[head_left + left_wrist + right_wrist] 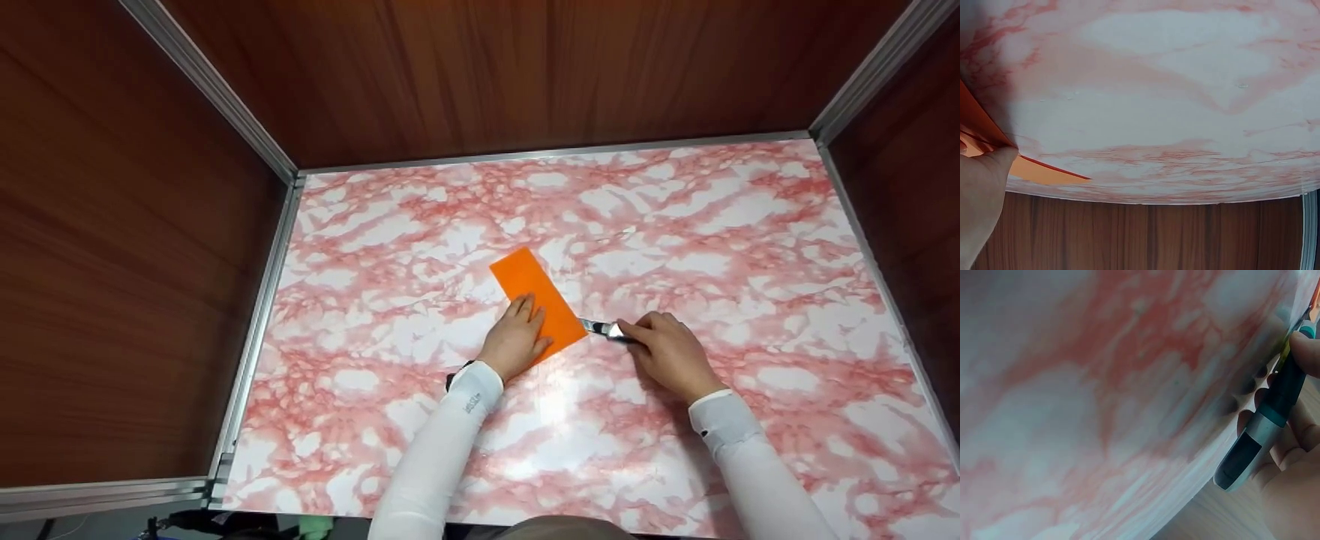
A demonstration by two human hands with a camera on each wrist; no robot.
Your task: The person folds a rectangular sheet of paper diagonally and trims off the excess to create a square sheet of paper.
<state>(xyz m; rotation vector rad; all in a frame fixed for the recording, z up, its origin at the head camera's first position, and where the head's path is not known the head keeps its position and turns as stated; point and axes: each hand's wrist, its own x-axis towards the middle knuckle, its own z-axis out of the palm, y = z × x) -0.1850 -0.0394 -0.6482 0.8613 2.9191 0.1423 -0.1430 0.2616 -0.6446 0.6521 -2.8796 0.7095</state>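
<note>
Orange paper (546,296), apparently folded, lies on the marbled tabletop (375,337). Your left hand (515,341) rests on the paper's near left part, fingers spread and thumb apart, presumably pressing so the layers don't slide. To the paper's right, your right hand (670,352) grips a cutter (615,332) by its handle, likely keeping your fingers clear of the blade (584,322). That blade meets the paper's right corner; whether it sits between layers, you cannot tell.
</note>
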